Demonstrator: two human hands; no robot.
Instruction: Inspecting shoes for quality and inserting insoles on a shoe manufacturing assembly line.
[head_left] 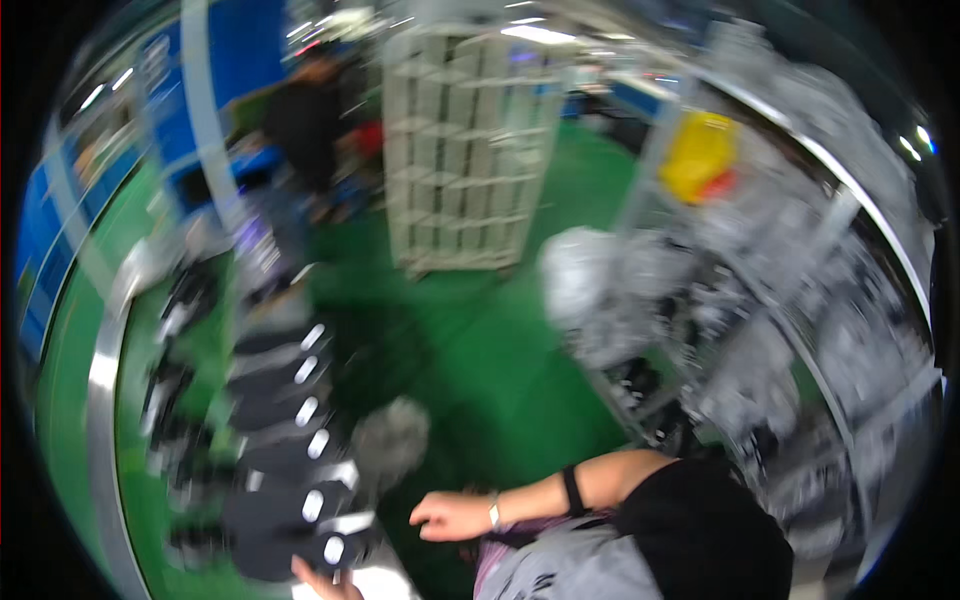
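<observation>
At the lower edge, my left hand (pixel 327 583) is at the near end of a row of flat black pieces (pixel 270 510) with white oval marks. A finger stretches up beside the nearest black piece (pixel 318 551); blur and the frame edge hide whether I grip it. My right hand (pixel 452 516) hovers over the green floor, right of the row, with loosely bent fingers and nothing visible in it. A pale band and a black strap circle that arm. The whole picture is smeared by motion.
A metal rail (pixel 104 400) runs along the left, with dark bundles (pixel 185 440) beside the row. A clear plastic bag (pixel 392 440) stands near the row. Ahead is a tall pale slatted cage cart (pixel 465 160); a person (pixel 305 125) is beyond left. Racks with bagged goods (pixel 750 370) fill the right.
</observation>
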